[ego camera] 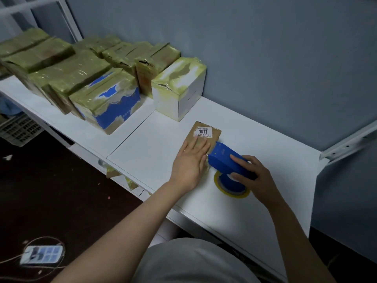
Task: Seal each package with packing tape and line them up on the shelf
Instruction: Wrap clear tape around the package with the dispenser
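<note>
A small flat brown package (206,132) with a white label reading 1011 lies on the white shelf (155,152). My left hand (190,162) presses flat on its near half with straight fingers. My right hand (255,176) grips a blue tape dispenser (226,160) loaded with a yellowish tape roll (230,186). The dispenser's front end touches the package's right edge. A row of taped packages stands to the left, the nearest a white box (179,88) and a blue box (110,103).
Several more taped boxes (51,60) are stacked at the far left of the shelf against the grey wall. A metal rail (350,141) slants at the right. On the dark floor lie a power strip (41,254) and a plastic crate (19,129).
</note>
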